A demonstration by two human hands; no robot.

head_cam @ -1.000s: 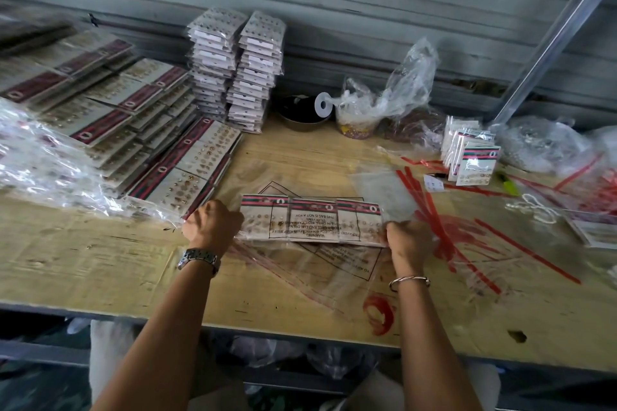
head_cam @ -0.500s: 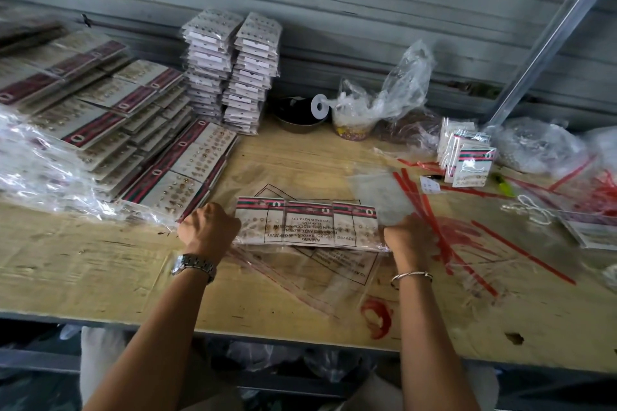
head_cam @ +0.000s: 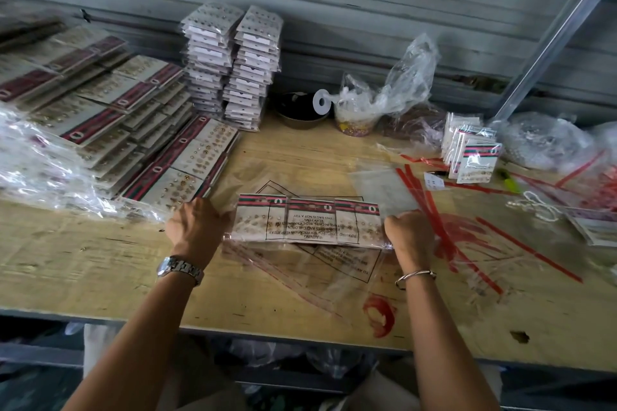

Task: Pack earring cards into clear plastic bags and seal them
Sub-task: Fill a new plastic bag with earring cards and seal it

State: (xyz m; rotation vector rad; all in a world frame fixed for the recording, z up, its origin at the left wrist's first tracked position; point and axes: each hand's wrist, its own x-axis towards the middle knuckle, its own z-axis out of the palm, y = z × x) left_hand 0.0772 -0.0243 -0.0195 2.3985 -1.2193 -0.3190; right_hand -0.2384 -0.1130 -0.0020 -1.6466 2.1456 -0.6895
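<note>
— Looks like a small packing workshop or stockroom, not a shop front.
— Going by what?
— By the bare plywood counter (head_cam: 100, 270) pushed against a ribbed metal wall (head_cam: 334, 3), with a slanting metal post (head_cam: 547, 47) at the right. By bulk stock too: two tall stacks of bagged earring cards (head_cam: 233, 70) at the back, overlapping piles of striped cards (head_cam: 100, 123) on the left.
— Anything showing work under way?
— Loose clear bags (head_cam: 380, 190) and red sealing strips (head_cam: 410, 182) scattered across the right side, plus a clear plastic bag (head_cam: 309, 223) with three cards in a row, gripped at its ends by the left hand (head_cam: 195, 227) and right hand (head_cam: 409, 233).
</note>
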